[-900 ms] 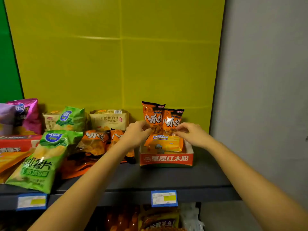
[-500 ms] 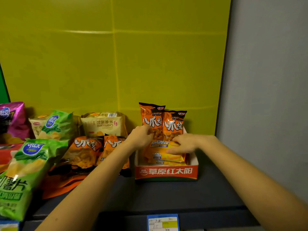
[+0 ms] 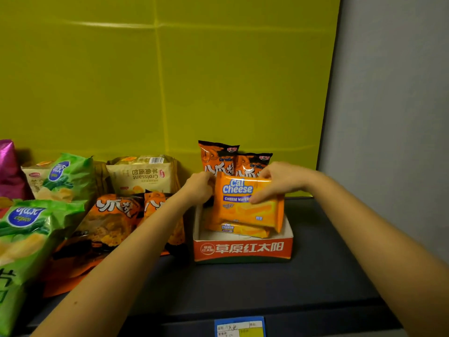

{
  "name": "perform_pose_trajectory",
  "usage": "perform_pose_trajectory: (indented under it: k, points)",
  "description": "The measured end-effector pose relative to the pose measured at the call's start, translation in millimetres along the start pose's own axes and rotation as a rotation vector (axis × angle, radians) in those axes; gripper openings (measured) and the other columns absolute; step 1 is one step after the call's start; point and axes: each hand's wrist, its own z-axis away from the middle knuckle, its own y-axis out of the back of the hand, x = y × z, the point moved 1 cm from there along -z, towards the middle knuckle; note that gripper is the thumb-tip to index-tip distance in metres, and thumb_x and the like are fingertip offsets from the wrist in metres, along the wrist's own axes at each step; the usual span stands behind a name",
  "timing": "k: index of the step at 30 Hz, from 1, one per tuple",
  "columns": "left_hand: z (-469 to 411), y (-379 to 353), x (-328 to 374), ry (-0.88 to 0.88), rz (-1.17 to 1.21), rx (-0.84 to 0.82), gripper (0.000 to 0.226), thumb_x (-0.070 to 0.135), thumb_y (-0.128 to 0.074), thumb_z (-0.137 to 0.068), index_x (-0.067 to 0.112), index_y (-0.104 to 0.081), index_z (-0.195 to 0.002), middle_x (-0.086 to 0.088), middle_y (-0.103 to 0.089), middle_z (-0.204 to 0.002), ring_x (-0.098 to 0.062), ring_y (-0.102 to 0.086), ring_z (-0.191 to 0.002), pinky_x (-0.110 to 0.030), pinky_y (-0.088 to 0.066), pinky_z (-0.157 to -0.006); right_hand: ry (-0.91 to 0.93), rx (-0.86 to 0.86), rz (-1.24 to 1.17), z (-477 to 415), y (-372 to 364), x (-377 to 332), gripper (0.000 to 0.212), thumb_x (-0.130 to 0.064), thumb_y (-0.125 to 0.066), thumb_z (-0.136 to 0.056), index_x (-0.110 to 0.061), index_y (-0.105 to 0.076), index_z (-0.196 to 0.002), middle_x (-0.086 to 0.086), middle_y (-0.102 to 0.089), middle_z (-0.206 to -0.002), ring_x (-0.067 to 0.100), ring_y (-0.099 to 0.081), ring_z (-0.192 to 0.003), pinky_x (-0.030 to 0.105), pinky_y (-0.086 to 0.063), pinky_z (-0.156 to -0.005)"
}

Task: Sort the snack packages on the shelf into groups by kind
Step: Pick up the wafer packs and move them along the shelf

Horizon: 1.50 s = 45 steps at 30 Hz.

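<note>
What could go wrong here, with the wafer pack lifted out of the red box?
1. The right hand holds the Cal Cheese pack tilted, by its upper edge only; it could slip back into the red box.
2. Two orange bags stand upright just behind the pack, with the left hand against them; a nudge may topple them.

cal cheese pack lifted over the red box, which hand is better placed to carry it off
Right. The right hand pinches the Cal Cheese pack across its top right corner and face; the left hand only touches its left edge.
</note>
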Motion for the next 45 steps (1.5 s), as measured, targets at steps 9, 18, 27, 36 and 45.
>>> perform_pose_trajectory:
  k: [9,18,27,36,45]
  points:
    - [5,-19,18,-0.015,-0.408,-0.277,0.052,0.051,-0.047,-0.090,0.006,-0.061,-0.111,-0.011,-0.062,-0.110,-0.027,-0.057,-0.097,-0.033,-0.046,-0.084,-0.162,0.276,-0.533,39,41,38,0.020,-0.021,-0.073,-0.075,-0.015,-0.061,-0.089,0.002,-0.063,-0.083,0.012,-0.059,-0.073,0.021,-0.048,-0.064]
    - [0,-37,24,0.293,-0.037,-0.425,0.118,0.053,-0.070,-0.072,0.007,0.005,-0.150,-0.013,-0.013,-0.159,-0.035,-0.021,-0.144,-0.047,-0.028,-0.114,-0.249,0.512,-0.891,56,14,64,0.041,-0.024,-0.072,-0.075,-0.010,-0.056,-0.109,0.002,-0.064,-0.086,0.013,-0.062,-0.075,0.023,-0.048,-0.060]
    - [-2,-37,17,0.446,0.240,-0.369,0.125,0.035,-0.085,-0.059,0.005,-0.002,-0.147,-0.015,-0.023,-0.154,-0.038,-0.028,-0.140,-0.051,-0.033,-0.112,-0.231,0.563,-1.037,67,-15,58,0.033,-0.023,-0.069,-0.079,-0.013,-0.054,-0.106,-0.001,-0.063,-0.086,0.012,-0.061,-0.075,0.023,-0.047,-0.060]
    - [9,-4,21,0.324,0.694,-0.181,0.063,0.011,-0.079,-0.070,0.006,-0.048,-0.125,-0.014,-0.061,-0.123,-0.023,-0.069,-0.085,-0.035,-0.058,-0.066,-0.196,0.599,-1.294,75,-24,59,0.015,-0.025,-0.068,-0.079,-0.014,-0.063,-0.088,-0.002,-0.073,-0.060,0.009,-0.069,-0.051,0.026,-0.057,-0.053]
    - [78,66,4,0.246,0.913,0.048,0.011,0.011,-0.069,-0.080,0.012,-0.061,-0.088,0.005,-0.071,-0.052,-0.008,-0.066,-0.042,-0.021,-0.054,-0.040,-0.121,0.505,-1.436,92,-41,35,0.010,-0.034,-0.058,-0.087,-0.025,-0.059,-0.091,-0.007,-0.073,-0.058,0.009,-0.070,-0.052,0.023,-0.055,-0.044]
